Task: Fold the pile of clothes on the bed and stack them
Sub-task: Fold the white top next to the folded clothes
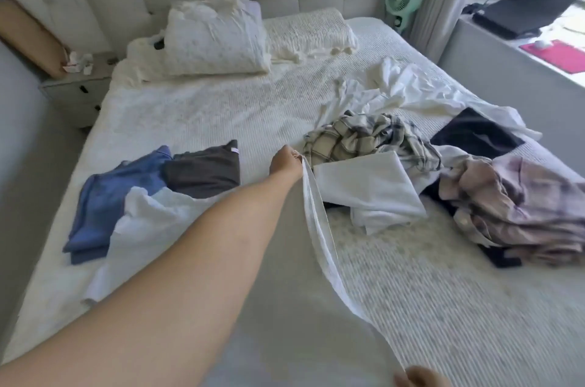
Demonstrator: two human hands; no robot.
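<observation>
On the white bed (196, 114), my left hand (285, 163) and right hand (421, 377) each pinch an end of a white garment (319, 228), stretched taut between them. Blue and grey pieces (158, 177) lie folded left; the rumpled pile (443, 171) right still waits, so I'm perhaps a third through.

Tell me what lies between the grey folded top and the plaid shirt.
In the head view, the left hand pinching the white garment sits between the grey top and plaid shirt, over bare bedspread.
</observation>
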